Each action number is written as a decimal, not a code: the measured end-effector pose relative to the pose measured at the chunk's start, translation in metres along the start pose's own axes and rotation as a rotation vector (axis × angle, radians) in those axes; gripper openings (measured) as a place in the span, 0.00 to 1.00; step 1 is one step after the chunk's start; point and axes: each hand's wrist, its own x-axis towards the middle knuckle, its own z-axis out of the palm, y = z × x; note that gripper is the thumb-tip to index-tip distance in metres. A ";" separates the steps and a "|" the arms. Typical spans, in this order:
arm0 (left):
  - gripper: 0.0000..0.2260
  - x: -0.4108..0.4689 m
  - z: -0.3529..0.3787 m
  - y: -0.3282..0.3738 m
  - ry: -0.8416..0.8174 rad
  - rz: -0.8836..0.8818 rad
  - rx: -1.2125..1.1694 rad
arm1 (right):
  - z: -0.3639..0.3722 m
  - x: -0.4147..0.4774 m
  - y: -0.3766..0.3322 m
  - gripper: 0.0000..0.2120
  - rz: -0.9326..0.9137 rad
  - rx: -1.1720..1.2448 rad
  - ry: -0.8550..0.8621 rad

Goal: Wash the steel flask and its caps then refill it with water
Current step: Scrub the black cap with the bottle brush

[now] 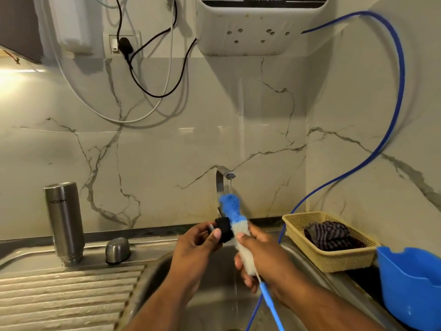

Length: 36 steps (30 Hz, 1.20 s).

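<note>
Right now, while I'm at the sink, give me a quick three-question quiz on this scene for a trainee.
1. True or false: water is running from the tap.
2. The left hand holds: A) a black cap B) a sponge.
3. Which hand grips the brush?
Key: 1 true; 2 A; 3 the right hand.

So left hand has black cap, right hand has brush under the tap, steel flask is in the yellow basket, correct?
No. The head view shows the steel flask standing on the drainboard at left; the yellow basket holds a striped cloth. Left hand on black cap, right hand on brush under the tap: right.
</note>
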 end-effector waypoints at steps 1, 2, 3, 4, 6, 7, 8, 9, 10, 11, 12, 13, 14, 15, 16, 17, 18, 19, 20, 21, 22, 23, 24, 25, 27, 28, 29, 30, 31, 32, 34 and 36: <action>0.10 0.002 0.001 -0.002 -0.009 -0.003 0.012 | -0.001 0.000 0.002 0.16 -0.001 -0.014 0.021; 0.10 0.004 0.000 -0.002 0.000 -0.009 0.010 | 0.000 -0.003 0.004 0.17 0.000 -0.027 0.022; 0.10 0.006 -0.002 -0.002 0.027 -0.017 -0.007 | 0.002 -0.008 0.005 0.17 -0.002 -0.033 0.005; 0.09 0.008 -0.007 -0.002 0.051 -0.029 -0.034 | 0.005 -0.013 0.004 0.17 -0.009 -0.029 -0.017; 0.09 0.008 -0.013 -0.003 0.022 -0.060 -0.053 | 0.008 -0.013 0.001 0.17 -0.005 -0.029 -0.024; 0.10 0.006 -0.012 -0.003 -0.034 -0.071 -0.037 | 0.006 -0.008 0.001 0.16 0.003 -0.026 -0.013; 0.11 0.005 -0.009 -0.006 -0.083 -0.078 -0.010 | 0.004 -0.004 0.002 0.16 0.018 -0.015 0.005; 0.11 0.005 -0.007 -0.008 -0.094 -0.079 0.009 | 0.002 -0.003 0.004 0.16 0.038 -0.011 0.019; 0.11 0.007 -0.006 -0.010 -0.065 -0.081 0.002 | 0.004 -0.004 0.006 0.16 0.053 -0.024 0.020; 0.11 0.011 -0.007 -0.011 -0.011 -0.089 -0.011 | 0.006 -0.006 0.008 0.16 0.059 -0.043 0.000; 0.11 0.014 -0.010 -0.013 0.025 -0.103 -0.028 | 0.009 -0.010 0.009 0.17 0.057 -0.051 -0.027; 0.12 0.016 -0.013 -0.016 0.024 -0.116 -0.037 | 0.011 -0.011 0.010 0.17 0.053 -0.059 -0.034; 0.14 0.015 -0.014 -0.017 -0.009 -0.131 -0.034 | 0.010 -0.010 0.008 0.15 0.051 -0.069 -0.026; 0.16 0.013 -0.013 -0.019 -0.059 -0.146 -0.022 | 0.007 -0.007 0.008 0.14 0.053 -0.077 -0.009; 0.18 0.011 -0.009 -0.021 -0.097 -0.156 0.002 | 0.005 -0.004 0.008 0.14 0.063 -0.077 0.017; 0.18 0.010 -0.006 -0.022 -0.103 -0.151 0.025 | 0.004 -0.003 0.010 0.15 0.081 -0.078 0.035; 0.16 0.010 -0.004 -0.021 -0.073 -0.144 0.031 | 0.006 -0.005 0.010 0.16 0.090 -0.101 0.032; 0.15 0.013 -0.005 -0.021 -0.024 -0.141 0.009 | 0.010 -0.008 0.011 0.19 0.089 -0.130 0.016; 0.14 0.016 -0.008 -0.021 0.017 -0.142 -0.014 | 0.014 -0.012 0.012 0.22 0.083 -0.156 -0.003; 0.14 0.018 -0.012 -0.021 0.030 -0.146 -0.023 | 0.017 -0.013 0.011 0.25 0.077 -0.178 -0.007; 0.14 0.018 -0.015 -0.020 0.010 -0.145 -0.008 | 0.016 -0.012 0.011 0.26 0.073 -0.204 -0.005; 0.16 0.015 -0.016 -0.019 -0.034 -0.134 0.020 | 0.014 -0.009 0.011 0.25 0.075 -0.216 0.007; 0.17 0.012 -0.014 -0.018 -0.084 -0.117 0.050 | 0.010 -0.006 0.011 0.24 0.084 -0.213 0.026; 0.17 0.011 -0.011 -0.018 -0.096 -0.101 0.075 | 0.007 -0.006 0.011 0.24 0.099 -0.206 0.030; 0.12 0.012 -0.010 -0.018 -0.005 -0.090 0.075 | 0.005 -0.012 0.009 0.24 0.120 -0.215 -0.010; 0.11 0.014 -0.012 -0.017 0.050 -0.102 0.055 | 0.004 -0.014 0.008 0.24 0.128 -0.226 -0.033; 0.11 0.016 -0.017 -0.018 0.091 -0.133 0.032 | 0.002 -0.014 0.006 0.23 0.130 -0.235 -0.040; 0.11 0.018 -0.022 -0.019 0.112 -0.172 0.016 | -0.003 -0.011 0.005 0.21 0.132 -0.242 -0.029; 0.11 0.018 -0.026 -0.020 0.122 -0.212 0.005 | -0.010 -0.008 0.004 0.19 0.127 -0.252 -0.010; 0.12 0.017 -0.031 -0.022 0.117 -0.244 -0.009 | -0.018 -0.003 0.004 0.17 0.121 -0.263 0.014; 0.10 0.013 -0.032 -0.026 0.086 -0.296 -0.029 | -0.031 0.004 0.007 0.14 0.125 -0.263 0.073; 0.12 0.011 -0.028 -0.031 0.068 -0.334 -0.069 | -0.039 0.008 0.010 0.15 0.133 -0.261 0.116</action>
